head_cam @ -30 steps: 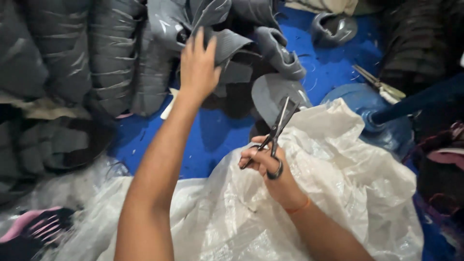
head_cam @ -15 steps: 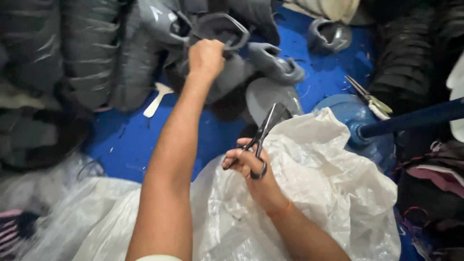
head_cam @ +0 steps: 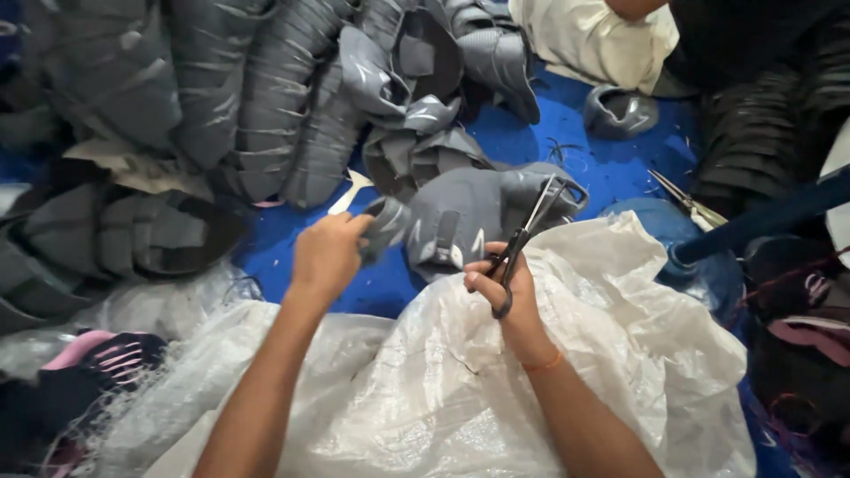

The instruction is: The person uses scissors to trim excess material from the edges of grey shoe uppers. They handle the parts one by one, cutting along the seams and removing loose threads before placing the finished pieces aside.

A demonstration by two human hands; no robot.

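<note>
Grey shoe uppers [head_cam: 266,97] beyond white sack [head_cam: 496,389]

White woven plastic sack [head_cam: 531,372] is lying crumpled across lower centre & right, semi-translucent, frayed at left edge. No labels, signs or screens showing.

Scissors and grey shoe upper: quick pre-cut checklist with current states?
1. Left hand grip on the grey shoe upper: ok, fingers pinch its left edge.
2. Right hand grip on the scissors: ok, fingers in the loops.
3. Blades clear of left hand's fingers: ok, apart.
4. Blades open: cannot tell.
5. Upper lifted free of the pile: cannot tell.
6. White sack spread underneath: ok.
</note>
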